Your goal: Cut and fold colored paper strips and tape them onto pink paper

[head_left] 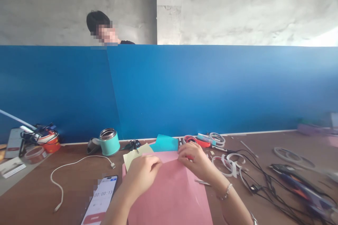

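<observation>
A sheet of pink paper [171, 193] lies in front of me on the table, over other coloured sheets. At its far left corner my left hand [142, 174] is closed, with the thumb and fingers together on the paper's edge. My right hand [195, 161], with a bracelet on the wrist, pinches the far edge on the other side. Pale yellow paper [130, 156] and turquoise paper [166, 143] stick out beyond the pink sheet. Red-handled scissors [202, 143] lie just past my right hand.
A phone [101, 198] showing a timer and a white cable [59, 168] lie at left. Behind them stands a turquoise cup [109, 144]. Black cables [266, 182] and paper rings [229, 163] spread at right. A blue partition [185, 88] closes off the back; a person [99, 21] is beyond it.
</observation>
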Demonstrator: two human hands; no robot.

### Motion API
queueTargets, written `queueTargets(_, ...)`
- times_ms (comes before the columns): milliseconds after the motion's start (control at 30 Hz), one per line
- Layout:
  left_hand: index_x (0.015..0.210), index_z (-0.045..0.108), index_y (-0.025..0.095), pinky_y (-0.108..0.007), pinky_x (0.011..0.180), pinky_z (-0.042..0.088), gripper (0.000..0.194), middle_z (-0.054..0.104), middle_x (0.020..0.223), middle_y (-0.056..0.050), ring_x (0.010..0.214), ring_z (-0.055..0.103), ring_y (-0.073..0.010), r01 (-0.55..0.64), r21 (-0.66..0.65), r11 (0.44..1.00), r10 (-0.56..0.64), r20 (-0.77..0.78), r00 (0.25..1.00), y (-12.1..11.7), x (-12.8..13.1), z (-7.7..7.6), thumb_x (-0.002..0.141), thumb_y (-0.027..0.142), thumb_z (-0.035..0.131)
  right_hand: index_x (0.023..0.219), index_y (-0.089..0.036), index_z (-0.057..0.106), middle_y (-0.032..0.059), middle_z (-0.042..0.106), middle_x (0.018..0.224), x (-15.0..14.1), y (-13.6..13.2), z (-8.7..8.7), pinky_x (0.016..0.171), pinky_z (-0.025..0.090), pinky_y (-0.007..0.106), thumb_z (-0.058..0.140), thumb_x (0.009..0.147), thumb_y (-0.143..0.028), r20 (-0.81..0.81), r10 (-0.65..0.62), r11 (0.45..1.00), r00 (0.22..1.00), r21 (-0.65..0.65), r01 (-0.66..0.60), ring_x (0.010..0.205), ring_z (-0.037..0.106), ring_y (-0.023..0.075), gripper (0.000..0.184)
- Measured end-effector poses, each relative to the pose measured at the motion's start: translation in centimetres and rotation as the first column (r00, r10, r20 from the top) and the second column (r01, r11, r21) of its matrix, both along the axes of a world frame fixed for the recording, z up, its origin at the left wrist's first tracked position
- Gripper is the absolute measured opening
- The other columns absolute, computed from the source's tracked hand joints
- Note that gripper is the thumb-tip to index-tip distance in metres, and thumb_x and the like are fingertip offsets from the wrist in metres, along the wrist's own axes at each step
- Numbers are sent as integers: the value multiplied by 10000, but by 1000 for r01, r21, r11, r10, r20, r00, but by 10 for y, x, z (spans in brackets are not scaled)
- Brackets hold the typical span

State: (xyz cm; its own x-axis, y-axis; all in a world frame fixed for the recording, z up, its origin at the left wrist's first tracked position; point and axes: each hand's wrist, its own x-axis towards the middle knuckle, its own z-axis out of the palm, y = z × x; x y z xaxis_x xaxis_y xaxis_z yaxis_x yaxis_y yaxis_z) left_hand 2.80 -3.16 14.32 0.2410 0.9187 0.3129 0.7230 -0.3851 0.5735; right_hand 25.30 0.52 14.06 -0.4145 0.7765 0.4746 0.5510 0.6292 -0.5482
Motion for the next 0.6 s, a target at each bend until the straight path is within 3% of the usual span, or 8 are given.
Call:
queueTargets(100, 558, 581, 238, -251, 510, 199, 292, 522, 528, 8, 528, 438, -154, -86, -12, 996, 86, -23, 996, 5, -13, 1, 802, 274, 424, 647, -200, 647, 59, 668, 813, 18, 13, -5, 801, 430, 351, 518, 791, -252, -154, -145, 989, 977, -53, 139, 834, 587, 218, 199)
queueTargets(167, 562, 575, 239, -248, 508, 198, 277, 507, 516, 16, 505, 420, -147, -118, -27, 993, 118, -14, 993, 8, -18, 1, 794, 282, 429, 735, -196, 675, 74, 677, 877, 22, 17, -9, 815, 438, 353, 510, 805, -315, -263, -247, 965, 933, -160, 210, 891, 588, 240, 214)
queueTargets(267, 579, 598, 246, -241, 513, 218, 256, 537, 529, 11, 517, 444, -152, -105, -48, 993, 107, 55, 993, 9, -16, -2, 778, 307, 449, 1023, -192, 672, 94, 664, 1039, 11, 14, -14, 889, 423, 367, 596, 761, -392, -311, -166, 949, 936, -308, 66, 997, 572, 266, 338)
queueTargets(333, 595, 624, 255, -232, 522, 241, 243, 578, 556, 1, 549, 479, -163, -86, -65, 994, 94, 140, 986, 8, -10, -4, 763, 345, 472, 1099, -203, 646, 82, 656, 1065, -2, 9, -17, 898, 422, 355, 670, 698, -389, -293, -80, 938, 953, -345, -28, 1019, 563, 267, 443)
queueTargets(433, 599, 642, 265, -222, 540, 274, 242, 621, 597, -6, 592, 519, -177, -69, -92, 993, 88, 222, 971, 8, -5, -7, 744, 391, 495, 842, -196, 721, 59, 682, 875, -16, 4, -20, 773, 451, 302, 599, 760, -397, -245, -45, 927, 969, -371, -51, 856, 593, 223, 249)
queueTargets(500, 604, 649, 265, -225, 545, 288, 239, 634, 607, -9, 604, 534, -183, -59, -97, 994, 81, 235, 969, 10, -8, -8, 738, 397, 501, 703, -180, 716, 45, 661, 748, -16, 5, -20, 678, 441, 275, 563, 786, -392, -230, -43, 927, 972, -372, -47, 731, 573, 186, 275)
queueTargets(600, 603, 647, 252, -231, 546, 292, 239, 627, 586, -4, 588, 533, -178, -59, -88, 994, 76, 205, 976, 16, -21, -8, 739, 385, 502, 646, -155, 695, 21, 597, 621, -3, 13, -21, 567, 397, 247, 580, 770, -407, -268, -57, 923, 962, -382, -52, 609, 508, 143, 303)
